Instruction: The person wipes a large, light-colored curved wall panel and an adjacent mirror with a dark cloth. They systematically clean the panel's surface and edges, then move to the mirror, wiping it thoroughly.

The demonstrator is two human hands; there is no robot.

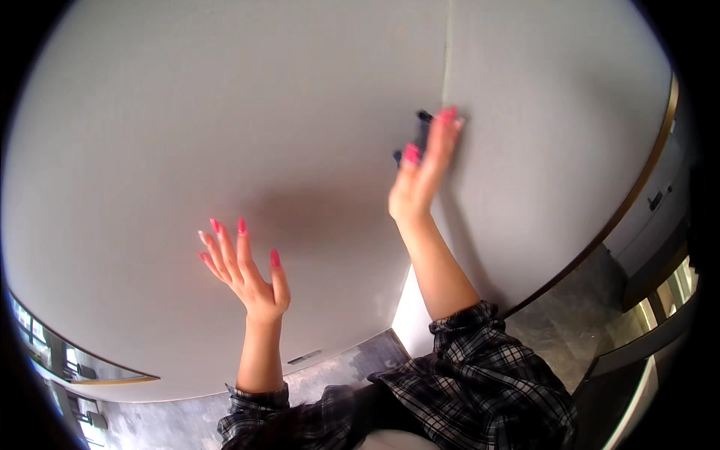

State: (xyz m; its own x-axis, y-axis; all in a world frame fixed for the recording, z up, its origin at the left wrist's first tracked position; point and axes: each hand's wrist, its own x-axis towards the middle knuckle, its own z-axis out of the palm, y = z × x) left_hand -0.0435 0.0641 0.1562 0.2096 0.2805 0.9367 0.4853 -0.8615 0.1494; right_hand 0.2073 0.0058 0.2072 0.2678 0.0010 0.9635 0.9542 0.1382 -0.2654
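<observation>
My left hand (256, 281) is raised before a plain light grey wall (169, 140), fingers spread and nothing in them. Whether its fingertips touch the wall, I cannot tell. Higher up and to the right, my right hand (422, 174) is at the vertical corner line (446, 62) where two wall faces meet. A small dark object (422, 134) shows between its thumb and fingers, with short ends sticking out on the left. The hand is blurred and covers much of the object, so its kind is unclear.
A wall outlet plate (304, 357) sits low on the wall. Grey marbled floor (185, 422) lies below. At right, a brown-edged wall end (630, 208) borders a door with a dark handle (655, 201). Windows (34, 326) show at far left.
</observation>
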